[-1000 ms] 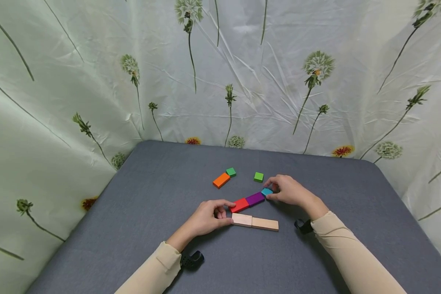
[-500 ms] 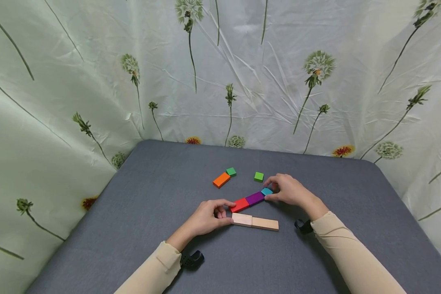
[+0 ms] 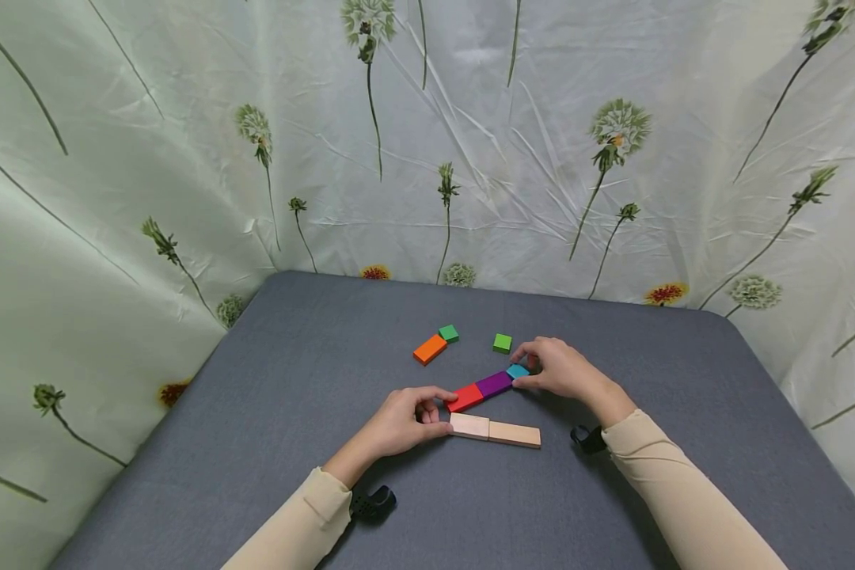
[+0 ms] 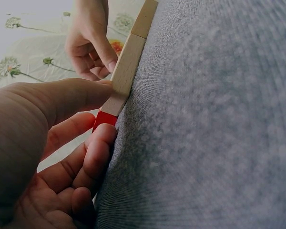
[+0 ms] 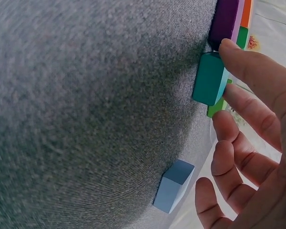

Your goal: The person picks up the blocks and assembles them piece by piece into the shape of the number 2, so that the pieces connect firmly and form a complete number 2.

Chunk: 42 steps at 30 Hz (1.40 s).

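In the head view, a red block (image 3: 465, 397), a purple block (image 3: 495, 385) and a teal block (image 3: 517, 371) form a slanting row. Nearer lie two wooden blocks end to end, a pale one (image 3: 469, 426) and a tan one (image 3: 515, 435). My left hand (image 3: 399, 422) grips the left ends of both rows, its thumb on the pale wooden block and its index finger on the red block. My right hand (image 3: 560, 370) pinches the teal block (image 5: 210, 78), the thumb near its joint with the purple block (image 5: 225, 24). The teal block's far side is hidden.
Farther back lie an orange block (image 3: 430, 349) with a green block (image 3: 448, 333) at its corner, and a light green block (image 3: 502, 343). The right wrist view shows a blue-grey block (image 5: 174, 186) below the fingers. Floral cloth (image 3: 470, 158) hangs behind the grey table (image 3: 313, 356).
My right thumb has slid slightly left along the teal block toward the purple one. The left hand and the other blocks keep their places.
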{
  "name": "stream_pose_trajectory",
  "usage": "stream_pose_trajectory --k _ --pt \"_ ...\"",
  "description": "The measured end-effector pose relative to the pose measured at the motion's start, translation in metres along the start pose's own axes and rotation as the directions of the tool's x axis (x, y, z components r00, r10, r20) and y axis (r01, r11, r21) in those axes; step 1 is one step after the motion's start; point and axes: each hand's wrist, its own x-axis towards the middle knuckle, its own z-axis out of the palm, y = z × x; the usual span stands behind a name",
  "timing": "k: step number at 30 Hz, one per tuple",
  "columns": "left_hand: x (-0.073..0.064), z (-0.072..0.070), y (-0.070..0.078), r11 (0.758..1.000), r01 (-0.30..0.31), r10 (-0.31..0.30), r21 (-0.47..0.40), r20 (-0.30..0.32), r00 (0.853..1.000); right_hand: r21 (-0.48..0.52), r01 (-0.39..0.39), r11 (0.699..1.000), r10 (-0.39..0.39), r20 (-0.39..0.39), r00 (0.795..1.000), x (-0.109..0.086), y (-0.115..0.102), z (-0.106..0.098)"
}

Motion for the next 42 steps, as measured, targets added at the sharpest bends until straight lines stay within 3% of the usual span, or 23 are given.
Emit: stream_pose_trajectory --k 32,42 --pt "0.0005 -0.0001 -0.0016 1.000 -0.003 0.003 0.001 0.003 1.000 0.009 -0.039 0.999 0.039 0.025 0.999 0.0055 0.0040 -0.0040" --pt "-0.0003 0.0003 -0.0013 1.000 -0.003 0.003 0.012 -0.003 1.000 0.027 -0.010 1.000 0.009 0.031 0.999 0.0050 0.0046 -0.0041"
